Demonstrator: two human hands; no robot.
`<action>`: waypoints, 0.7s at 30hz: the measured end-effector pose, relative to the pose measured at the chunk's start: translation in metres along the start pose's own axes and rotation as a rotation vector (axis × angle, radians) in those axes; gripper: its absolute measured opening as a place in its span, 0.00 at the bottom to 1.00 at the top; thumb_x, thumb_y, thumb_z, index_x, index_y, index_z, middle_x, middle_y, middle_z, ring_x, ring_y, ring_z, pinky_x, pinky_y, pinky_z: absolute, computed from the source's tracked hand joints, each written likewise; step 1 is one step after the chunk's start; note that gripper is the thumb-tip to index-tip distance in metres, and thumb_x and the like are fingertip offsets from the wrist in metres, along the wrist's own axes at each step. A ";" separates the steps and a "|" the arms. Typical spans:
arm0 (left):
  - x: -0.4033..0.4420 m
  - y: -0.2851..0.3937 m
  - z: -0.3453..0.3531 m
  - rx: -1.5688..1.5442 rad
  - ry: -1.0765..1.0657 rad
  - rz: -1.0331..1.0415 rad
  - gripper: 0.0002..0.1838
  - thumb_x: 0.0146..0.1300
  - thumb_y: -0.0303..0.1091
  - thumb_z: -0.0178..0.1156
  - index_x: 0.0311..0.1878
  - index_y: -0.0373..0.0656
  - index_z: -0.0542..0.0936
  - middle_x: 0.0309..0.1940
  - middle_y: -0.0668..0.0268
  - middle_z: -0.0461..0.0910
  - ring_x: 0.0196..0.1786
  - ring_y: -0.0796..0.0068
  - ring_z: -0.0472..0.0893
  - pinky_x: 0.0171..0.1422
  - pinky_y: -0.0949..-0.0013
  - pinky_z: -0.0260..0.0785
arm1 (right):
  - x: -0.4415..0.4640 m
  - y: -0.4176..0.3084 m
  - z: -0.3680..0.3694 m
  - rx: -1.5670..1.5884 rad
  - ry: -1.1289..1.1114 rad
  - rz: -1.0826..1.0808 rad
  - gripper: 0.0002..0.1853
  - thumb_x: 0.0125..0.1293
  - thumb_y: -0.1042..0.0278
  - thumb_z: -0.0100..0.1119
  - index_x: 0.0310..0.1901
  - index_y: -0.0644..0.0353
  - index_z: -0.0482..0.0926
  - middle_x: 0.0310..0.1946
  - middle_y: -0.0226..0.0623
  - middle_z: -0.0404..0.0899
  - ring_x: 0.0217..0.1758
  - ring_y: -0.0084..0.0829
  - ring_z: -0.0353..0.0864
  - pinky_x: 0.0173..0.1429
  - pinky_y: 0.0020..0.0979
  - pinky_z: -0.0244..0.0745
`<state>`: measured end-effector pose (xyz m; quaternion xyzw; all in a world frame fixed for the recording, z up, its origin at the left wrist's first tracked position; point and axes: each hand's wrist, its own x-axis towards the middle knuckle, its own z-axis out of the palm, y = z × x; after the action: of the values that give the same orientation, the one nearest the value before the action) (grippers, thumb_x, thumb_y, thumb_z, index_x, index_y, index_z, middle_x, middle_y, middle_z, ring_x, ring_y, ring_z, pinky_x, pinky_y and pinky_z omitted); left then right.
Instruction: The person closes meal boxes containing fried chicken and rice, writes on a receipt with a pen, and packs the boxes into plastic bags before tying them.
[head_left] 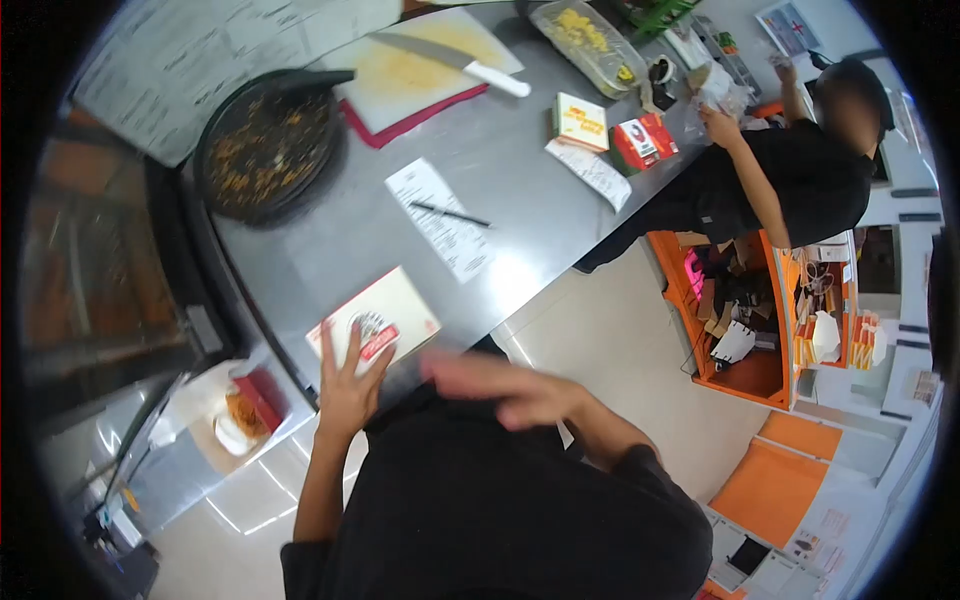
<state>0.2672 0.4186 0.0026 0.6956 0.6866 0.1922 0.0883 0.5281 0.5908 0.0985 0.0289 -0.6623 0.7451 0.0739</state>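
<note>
Near the front edge of the metal counter [300,262] lies a closed cream box [400,300] with a red label. My left hand [348,385] rests on its top with the fingers spread. My right hand [500,388] is in the air just right of the box, smeared by motion, and touches nothing visible. Beyond the box, a printed receipt [430,205] lies flat with a black pen [450,214] across it.
A black pan [268,150] with food bits stands at the back left, beside a cutting board [420,70] bearing a knife [455,62]. Small boxes [580,122] and a food tray [590,45] sit farther right. A co-worker [800,170] in black stands at the counter's far end.
</note>
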 end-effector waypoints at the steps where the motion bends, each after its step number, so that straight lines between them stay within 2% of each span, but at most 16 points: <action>1: 0.001 0.002 0.001 0.011 -0.016 -0.009 0.27 0.63 0.33 0.69 0.66 0.62 0.83 0.81 0.50 0.59 0.80 0.20 0.51 0.80 0.31 0.57 | -0.016 -0.007 -0.004 0.072 -0.144 0.089 0.38 0.80 0.36 0.45 0.80 0.54 0.63 0.84 0.41 0.55 0.88 0.47 0.46 0.87 0.55 0.32; 2: 0.002 0.004 0.003 0.025 -0.028 -0.022 0.26 0.63 0.33 0.68 0.66 0.61 0.83 0.81 0.50 0.59 0.80 0.19 0.50 0.81 0.32 0.56 | -0.034 -0.012 -0.010 0.143 -0.293 0.178 0.37 0.82 0.36 0.40 0.79 0.56 0.64 0.83 0.43 0.56 0.88 0.45 0.47 0.87 0.55 0.31; 4: 0.001 0.008 0.008 0.049 -0.078 -0.085 0.26 0.63 0.32 0.68 0.66 0.60 0.82 0.82 0.50 0.59 0.81 0.20 0.50 0.81 0.32 0.56 | -0.096 0.005 -0.032 0.023 -0.131 0.556 0.33 0.83 0.42 0.43 0.78 0.57 0.67 0.82 0.38 0.61 0.86 0.39 0.53 0.87 0.48 0.41; 5: -0.001 0.009 0.009 0.068 -0.101 -0.108 0.28 0.64 0.31 0.67 0.68 0.60 0.81 0.82 0.50 0.59 0.81 0.20 0.50 0.81 0.33 0.56 | -0.132 0.019 -0.054 0.016 -0.129 0.545 0.33 0.83 0.42 0.43 0.78 0.57 0.67 0.82 0.38 0.61 0.86 0.39 0.53 0.87 0.48 0.41; 8: -0.004 0.027 0.018 0.114 -0.131 -0.247 0.31 0.66 0.27 0.62 0.73 0.59 0.75 0.82 0.49 0.57 0.81 0.23 0.50 0.82 0.34 0.56 | -0.236 0.076 -0.135 0.373 0.758 0.715 0.30 0.84 0.45 0.45 0.76 0.56 0.69 0.72 0.34 0.76 0.78 0.34 0.68 0.83 0.39 0.55; 10: 0.002 0.044 0.024 0.190 -0.122 -0.323 0.29 0.71 0.24 0.56 0.75 0.53 0.73 0.82 0.47 0.57 0.82 0.26 0.50 0.82 0.37 0.58 | -0.261 0.119 -0.143 0.280 1.130 1.048 0.26 0.83 0.50 0.49 0.74 0.55 0.73 0.65 0.34 0.81 0.72 0.33 0.73 0.80 0.34 0.60; 12: 0.010 0.064 0.030 0.186 -0.126 -0.479 0.28 0.72 0.22 0.53 0.75 0.47 0.73 0.82 0.46 0.58 0.83 0.28 0.49 0.82 0.38 0.58 | -0.279 0.125 -0.166 0.310 1.065 1.064 0.26 0.82 0.50 0.51 0.73 0.56 0.73 0.64 0.33 0.82 0.70 0.33 0.75 0.78 0.34 0.62; 17: 0.029 0.086 0.052 0.283 -0.019 -0.546 0.27 0.75 0.23 0.48 0.76 0.44 0.71 0.81 0.46 0.58 0.84 0.31 0.49 0.83 0.39 0.54 | -0.295 0.074 -0.251 0.320 0.757 1.130 0.28 0.77 0.52 0.62 0.71 0.58 0.75 0.57 0.32 0.85 0.56 0.29 0.83 0.70 0.33 0.72; 18: 0.030 0.087 0.053 0.312 0.011 -0.567 0.27 0.76 0.24 0.46 0.77 0.44 0.70 0.81 0.46 0.59 0.84 0.30 0.49 0.84 0.39 0.52 | -0.275 0.018 -0.300 0.155 0.765 0.762 0.26 0.74 0.52 0.63 0.67 0.59 0.78 0.58 0.31 0.84 0.59 0.27 0.81 0.64 0.31 0.74; 19: 0.029 0.086 0.056 0.320 0.005 -0.589 0.28 0.76 0.25 0.45 0.78 0.43 0.69 0.81 0.46 0.59 0.83 0.30 0.50 0.85 0.39 0.50 | -0.268 -0.002 -0.349 -0.064 0.885 0.544 0.20 0.76 0.56 0.61 0.61 0.61 0.82 0.50 0.31 0.86 0.53 0.25 0.82 0.61 0.29 0.74; 20: 0.028 0.081 0.056 0.322 0.009 -0.579 0.28 0.76 0.25 0.45 0.78 0.43 0.69 0.81 0.46 0.59 0.83 0.30 0.50 0.85 0.39 0.50 | -0.238 -0.043 -0.385 -0.242 1.109 0.509 0.16 0.78 0.61 0.60 0.57 0.62 0.84 0.49 0.33 0.86 0.53 0.24 0.81 0.59 0.30 0.75; 21: 0.026 0.078 0.058 0.308 0.028 -0.586 0.28 0.76 0.25 0.45 0.78 0.43 0.69 0.81 0.46 0.59 0.83 0.30 0.50 0.84 0.39 0.50 | -0.207 -0.067 -0.417 -0.446 1.227 0.262 0.13 0.78 0.64 0.60 0.54 0.63 0.84 0.47 0.33 0.86 0.51 0.24 0.82 0.59 0.31 0.76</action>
<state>0.3613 0.4489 -0.0165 0.4708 0.8797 0.0619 0.0242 0.7654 0.9971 0.0850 -0.4969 -0.6366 0.4744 0.3505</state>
